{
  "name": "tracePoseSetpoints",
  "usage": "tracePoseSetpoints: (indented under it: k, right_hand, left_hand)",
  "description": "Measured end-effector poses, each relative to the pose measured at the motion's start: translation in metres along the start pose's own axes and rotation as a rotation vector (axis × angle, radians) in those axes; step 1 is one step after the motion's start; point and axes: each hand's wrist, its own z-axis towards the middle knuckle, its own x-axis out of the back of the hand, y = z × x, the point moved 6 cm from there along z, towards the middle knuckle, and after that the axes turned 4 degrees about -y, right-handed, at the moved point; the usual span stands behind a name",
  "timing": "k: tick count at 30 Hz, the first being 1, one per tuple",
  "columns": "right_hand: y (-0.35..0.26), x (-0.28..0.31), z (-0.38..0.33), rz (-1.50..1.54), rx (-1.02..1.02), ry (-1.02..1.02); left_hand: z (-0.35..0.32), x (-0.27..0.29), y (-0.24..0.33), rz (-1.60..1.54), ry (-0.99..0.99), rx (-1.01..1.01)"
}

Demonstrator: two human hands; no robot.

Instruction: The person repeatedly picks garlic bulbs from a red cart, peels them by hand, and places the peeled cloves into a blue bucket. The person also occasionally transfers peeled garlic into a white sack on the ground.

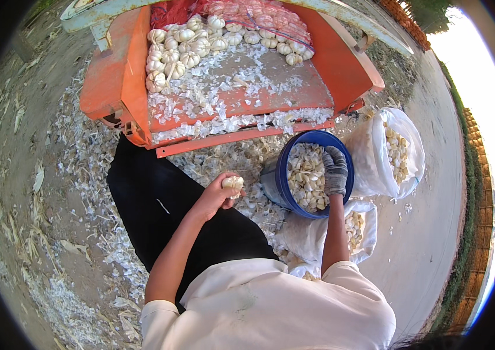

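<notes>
My bare left hand is closed around a garlic bulb, held above my dark trousers. Part of the bulb shows past the fingers, pale and papery. My right hand, in a grey glove, is lowered into a blue bucket at its right side. Loose garlic cloves fill much of the bucket. The gloved fingers point down at the cloves by the rim; what they hold, if anything, cannot be made out.
Ahead stands an orange metal bed strewn with papery skins. Whole garlic bulbs and a red mesh sack lie at its back. Right of the bucket, a white sack holds cloves; another white sack stands nearer. Skins litter the ground.
</notes>
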Motion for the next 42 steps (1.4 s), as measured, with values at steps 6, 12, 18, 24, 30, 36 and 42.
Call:
tracePoseSetpoints:
  k: [6,12,18,24,30,36,42]
  right_hand:
    - [-0.119,-0.167,-0.103,0.534,-0.091,-0.780]
    - [-0.119,-0.185,-0.122,0.429,0.016,-0.703]
    - [-0.114,-0.187,-0.122,0.589,-0.088,-0.756]
    - [-0.085,-0.189,-0.120,1.012,-0.519,-0.718]
    - [-0.117,-0.164,-0.109,0.717,-0.343,-0.825]
    - [-0.123,-0.169,-0.118,0.279,-0.097,-1.013]
    - [-0.116,-0.172,-0.127,0.061,0.086,-0.614]
  left_hand:
    - [-0.011,0.006,0.004,-0.086,0.074,-0.043]
    - [-0.018,0.011,-0.003,-0.158,0.033,-0.083]
    - [-0.024,0.008,-0.003,-0.181,-0.041,-0.066]
    - [-0.028,0.004,0.006,-0.277,-0.156,-0.077]
    - [-0.017,0.010,-0.007,0.028,-0.049,-0.045]
    - [-0.021,-0.002,-0.005,0.266,0.056,-0.093]
    - [-0.023,0.005,-0.008,0.402,0.234,-0.228]
